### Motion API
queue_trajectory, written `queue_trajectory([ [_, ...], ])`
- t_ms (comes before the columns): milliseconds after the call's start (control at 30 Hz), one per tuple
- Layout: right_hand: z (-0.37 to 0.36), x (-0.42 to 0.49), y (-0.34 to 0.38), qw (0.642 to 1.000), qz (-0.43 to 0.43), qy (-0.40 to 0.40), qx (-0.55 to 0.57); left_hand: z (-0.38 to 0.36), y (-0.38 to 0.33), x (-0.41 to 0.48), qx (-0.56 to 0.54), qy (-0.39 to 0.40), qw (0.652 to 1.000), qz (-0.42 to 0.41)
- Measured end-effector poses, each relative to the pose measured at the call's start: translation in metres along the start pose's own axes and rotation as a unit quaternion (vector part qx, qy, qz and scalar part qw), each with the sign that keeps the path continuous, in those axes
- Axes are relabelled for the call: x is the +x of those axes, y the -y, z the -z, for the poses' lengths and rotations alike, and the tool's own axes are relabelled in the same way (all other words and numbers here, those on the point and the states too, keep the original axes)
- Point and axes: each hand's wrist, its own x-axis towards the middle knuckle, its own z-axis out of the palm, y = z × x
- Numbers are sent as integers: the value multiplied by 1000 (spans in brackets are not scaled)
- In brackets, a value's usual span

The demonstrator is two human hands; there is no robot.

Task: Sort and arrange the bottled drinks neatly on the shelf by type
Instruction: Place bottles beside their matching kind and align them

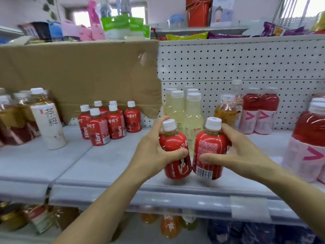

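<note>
The left hand [153, 152] grips a small red bottle [175, 155], thumb across the label and fingers curled round its back up to the neck. The right hand [241, 154] grips a second red bottle [209, 152], thumb pressed on the front and fingers wrapped behind. Both have white caps and sit just beside each other at the front of the shelf [105, 164], bases leaning together; whether they rest on it or hang just above cannot be told. A cluster of matching red bottles [107, 120] stands further left and back on the same shelf, well apart from the held pair. Behind the hands are pale yellow bottles [191, 113] against the pegboard [246, 64], then an amber bottle [225, 110] and pink-labelled bottles [258, 111] to the right. Tall tea bottles [47, 120] stand far left before a cardboard sheet [79, 71].
</note>
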Motion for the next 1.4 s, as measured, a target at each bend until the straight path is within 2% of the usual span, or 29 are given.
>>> queue_trajectory([
  [133,-61,34,35,999,8,6,42,75,36,-3,31,-25,999,10],
  [433,-179,104,86,999,-10,9,42,218,137,16,133,-70,987,60],
  [600,-223,138,101,999,-32,13,16,237,173,39,181,-74,980,48],
  [867,-267,169,101,996,-74,-21,-37,242,194,46,144,-44,988,19],
  [1067,-281,174,103,995,-89,-36,-43,251,196,31,97,-20,994,35],
  [1167,-279,171,112,994,-85,-57,-35,266,192,17,151,-103,983,-8],
  [1233,-277,173,121,990,-44,-128,-45,280,193,9,179,-196,963,-31],
  [1333,-278,179,150,971,73,-220,-60,302,205,11,169,-310,936,2],
  [1400,-285,185,174,965,143,-211,-57,312,214,21,158,-303,938,52],
])
